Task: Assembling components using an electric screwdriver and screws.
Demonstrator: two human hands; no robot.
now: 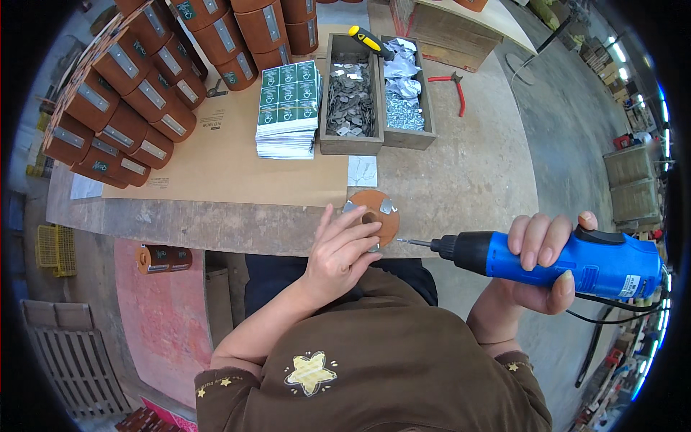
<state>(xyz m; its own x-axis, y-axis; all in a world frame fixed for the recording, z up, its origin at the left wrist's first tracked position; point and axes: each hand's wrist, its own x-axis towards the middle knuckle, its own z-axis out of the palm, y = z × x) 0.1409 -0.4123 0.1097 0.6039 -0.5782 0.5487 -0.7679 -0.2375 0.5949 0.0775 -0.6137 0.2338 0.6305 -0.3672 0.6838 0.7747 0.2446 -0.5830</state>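
Note:
In my right hand (543,248) is a blue and black electric screwdriver (576,263), fingers wrapped round its body. Its bit points left, and the tip is close to the right rim of a round brown piece (389,225) with a centre hole, at the table's near edge. Small metal clips (389,207) sit around that piece's rim. My left hand (342,248) lies over its left side with fingers stretched and apart, touching it. One clip near my lower fingertips is partly covered.
Stacked brown cylinders (151,93) with metal strips fill the far left. Behind the round piece stand a stack of green-and-white printed cards (288,108) and wooden boxes (350,144) of metal parts. A yellow-black screwdriver (368,41) lies across the boxes; red-handled pliers (459,93) lie to their right.

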